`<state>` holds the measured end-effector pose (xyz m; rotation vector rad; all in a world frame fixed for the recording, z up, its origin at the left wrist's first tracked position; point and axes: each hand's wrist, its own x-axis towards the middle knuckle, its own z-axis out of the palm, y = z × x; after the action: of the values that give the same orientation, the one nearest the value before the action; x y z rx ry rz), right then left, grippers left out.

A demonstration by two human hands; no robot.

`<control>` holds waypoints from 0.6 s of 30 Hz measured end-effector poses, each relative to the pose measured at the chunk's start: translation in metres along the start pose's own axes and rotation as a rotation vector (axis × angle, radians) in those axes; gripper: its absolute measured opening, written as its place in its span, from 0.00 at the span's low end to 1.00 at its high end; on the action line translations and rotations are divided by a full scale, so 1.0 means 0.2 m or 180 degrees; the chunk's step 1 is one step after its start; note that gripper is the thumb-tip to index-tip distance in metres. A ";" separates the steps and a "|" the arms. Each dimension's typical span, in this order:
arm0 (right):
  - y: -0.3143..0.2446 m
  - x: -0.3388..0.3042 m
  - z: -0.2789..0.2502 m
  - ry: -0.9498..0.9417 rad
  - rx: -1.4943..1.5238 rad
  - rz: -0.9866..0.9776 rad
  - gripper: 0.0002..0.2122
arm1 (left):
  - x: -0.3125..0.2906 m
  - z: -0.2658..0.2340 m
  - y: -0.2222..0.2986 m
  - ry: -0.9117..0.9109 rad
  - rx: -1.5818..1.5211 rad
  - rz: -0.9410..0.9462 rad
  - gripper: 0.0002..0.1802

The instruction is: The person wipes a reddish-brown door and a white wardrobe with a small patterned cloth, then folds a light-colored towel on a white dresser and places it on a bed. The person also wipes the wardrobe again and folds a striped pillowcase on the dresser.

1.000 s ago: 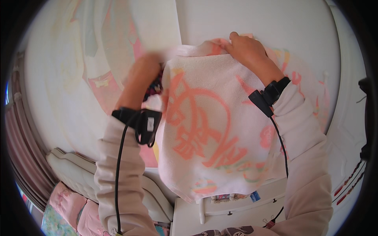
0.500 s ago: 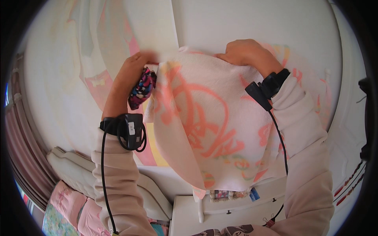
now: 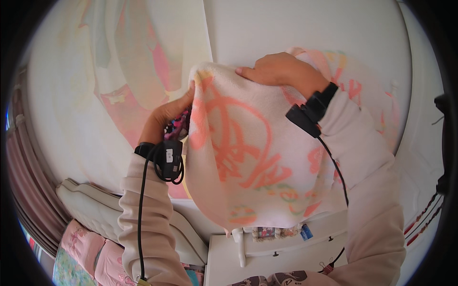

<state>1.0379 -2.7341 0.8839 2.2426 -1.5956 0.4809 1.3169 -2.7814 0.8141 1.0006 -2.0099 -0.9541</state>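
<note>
A white towel [image 3: 257, 148] with a coral-red pattern hangs in front of me, raised to a peak at its upper left. My left hand [image 3: 171, 112] is closed at the towel's left edge, its fingers partly hidden behind the fabric. Below that palm, against the towel, is a bunched dark cloth [image 3: 177, 127] with pink and blue print. My right hand [image 3: 274, 69] grips the towel's upper edge, thumb on the near side. More patterned fabric [image 3: 355, 86] extends beyond my right wrist. Both wrists carry black strapped devices with cables.
Behind stands a pale wall with a pastel picture panel [image 3: 129, 105]. A white drawer cabinet [image 3: 286, 257] is below, with small items on it. At lower left are a padded headboard [image 3: 95, 205], pink pillows [image 3: 83, 236] and a curtain [image 3: 33, 176]. A white door [image 3: 422, 157] is at right.
My left hand has moved lower and takes hold at the towel's left edge. My right hand has shifted left along the top edge. The dark cloth is now more covered.
</note>
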 end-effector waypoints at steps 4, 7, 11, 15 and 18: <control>-0.03 0.01 0.01 0.0122 0.0070 0.0084 0.32 | -0.08 0.05 -0.04 0.0262 0.0237 -0.0214 0.49; 0.02 -0.01 0.01 0.1193 0.0238 -0.0090 0.28 | -0.13 0.01 -0.08 0.0507 0.0194 -0.0151 0.47; 0.13 -0.11 0.00 0.2403 0.0654 -0.0885 0.23 | -0.20 -0.08 -0.13 0.0944 0.0241 -0.0087 0.48; 0.27 -0.31 0.00 0.3127 0.0618 -0.1104 0.14 | -0.37 -0.14 -0.16 0.1538 0.0375 0.0222 0.46; 0.41 -0.56 0.05 0.3054 0.0411 -0.1021 0.12 | -0.57 -0.12 -0.22 0.2120 0.0196 0.0276 0.41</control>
<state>0.9267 -2.6699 0.8294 1.8054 -0.7119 1.3220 1.4045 -2.7102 0.7612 1.0769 -1.5075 -0.4269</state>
